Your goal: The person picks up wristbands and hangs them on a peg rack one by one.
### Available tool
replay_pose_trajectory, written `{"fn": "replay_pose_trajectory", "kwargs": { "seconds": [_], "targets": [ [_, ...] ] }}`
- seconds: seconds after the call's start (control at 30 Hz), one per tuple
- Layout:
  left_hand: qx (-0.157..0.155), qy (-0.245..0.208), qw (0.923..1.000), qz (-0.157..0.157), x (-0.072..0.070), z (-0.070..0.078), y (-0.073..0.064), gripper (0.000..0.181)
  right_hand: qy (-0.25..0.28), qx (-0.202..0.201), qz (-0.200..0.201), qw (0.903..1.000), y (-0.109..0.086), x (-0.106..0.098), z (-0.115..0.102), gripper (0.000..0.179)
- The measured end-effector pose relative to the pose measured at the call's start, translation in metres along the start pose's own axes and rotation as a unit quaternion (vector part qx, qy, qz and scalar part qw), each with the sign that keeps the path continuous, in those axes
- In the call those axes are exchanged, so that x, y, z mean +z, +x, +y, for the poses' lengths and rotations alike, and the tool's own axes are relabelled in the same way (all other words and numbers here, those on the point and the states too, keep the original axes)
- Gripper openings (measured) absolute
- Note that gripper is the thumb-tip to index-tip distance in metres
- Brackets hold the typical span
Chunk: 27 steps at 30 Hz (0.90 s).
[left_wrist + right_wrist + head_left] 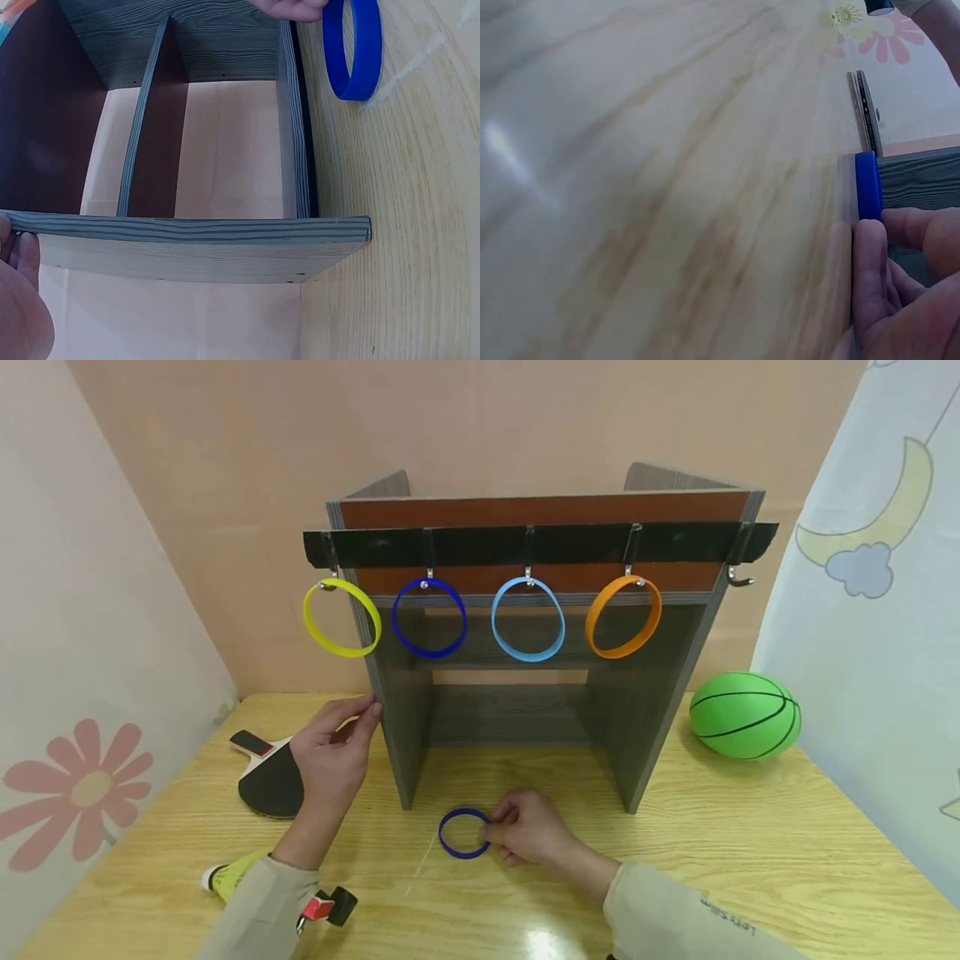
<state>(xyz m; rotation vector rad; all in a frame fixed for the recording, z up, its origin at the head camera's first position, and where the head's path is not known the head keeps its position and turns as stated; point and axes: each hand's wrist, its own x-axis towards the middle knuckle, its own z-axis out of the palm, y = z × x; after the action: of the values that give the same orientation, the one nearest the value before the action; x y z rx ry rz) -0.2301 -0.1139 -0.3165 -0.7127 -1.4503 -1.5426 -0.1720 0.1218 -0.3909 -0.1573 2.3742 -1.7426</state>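
Note:
A dark blue ring [465,833] lies low over the table in front of the shelf. My right hand [528,827] pinches its right side between thumb and fingers; the right wrist view shows the ring's blue band [868,186] at the fingertips. My left hand [333,756] grips the front edge of the grey wooden shelf's left side panel [393,735] with thumb and fingers. On hooks along a black strip [480,547] hang a yellow ring [313,631], another dark blue ring [431,653], a light blue ring [528,656] and an orange ring [617,652]. The rightmost hook [741,581] carries no ring.
A green ball [745,717] sits right of the shelf. Left of it lie a table-tennis paddle [270,785] and, partly behind my left sleeve, a yellow shuttlecock [236,874]. Patterned walls stand on both sides of the wooden table [787,843].

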Motion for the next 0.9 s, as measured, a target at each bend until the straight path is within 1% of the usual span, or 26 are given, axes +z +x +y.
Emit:
{"fn": "replay_pose_trajectory", "kwargs": {
  "seconds": [0.07, 0.17, 0.37, 0.57, 0.7, 0.8, 0.9],
  "targets": [
    [0.001, 0.006, 1.0, 0.001, -0.001, -0.002, 0.0, 0.015, -0.013, -0.002, 0.001, 0.9999, 0.0, 0.0, 0.001, 0.018],
    [0.0, 0.009, 1.0, 0.001, -0.002, -0.004, -0.001, 0.014, -0.018, -0.006, 0.002, 0.9998, 0.001, 0.0, 0.002, 0.015],
    [-0.003, 0.002, 1.0, 0.002, -0.001, -0.005, -0.002, 0.013, 0.0, -0.004, 0.002, 1.0, 0.0, -0.001, 0.004, 0.008],
    [0.0, -0.007, 1.0, 0.005, -0.001, -0.006, -0.002, 0.011, 0.026, 0.012, 0.0, 0.9996, -0.003, -0.006, 0.005, 0.008],
    [-0.007, -0.007, 0.9999, 0.003, -0.002, -0.006, -0.002, 0.011, 0.037, 0.011, -0.003, 0.9993, -0.01, -0.013, 0.006, 0.009],
    [-0.014, -0.009, 0.9999, 0.0, -0.002, -0.005, -0.001, 0.011, 0.066, 0.006, -0.02, 0.9976, -0.017, -0.022, 0.004, 0.011],
    [-0.018, -0.012, 0.9998, 0.0, -0.002, -0.005, -0.001, 0.01, 0.084, -0.007, -0.037, 0.9958, -0.024, -0.036, -0.002, 0.013]
  ]
}}
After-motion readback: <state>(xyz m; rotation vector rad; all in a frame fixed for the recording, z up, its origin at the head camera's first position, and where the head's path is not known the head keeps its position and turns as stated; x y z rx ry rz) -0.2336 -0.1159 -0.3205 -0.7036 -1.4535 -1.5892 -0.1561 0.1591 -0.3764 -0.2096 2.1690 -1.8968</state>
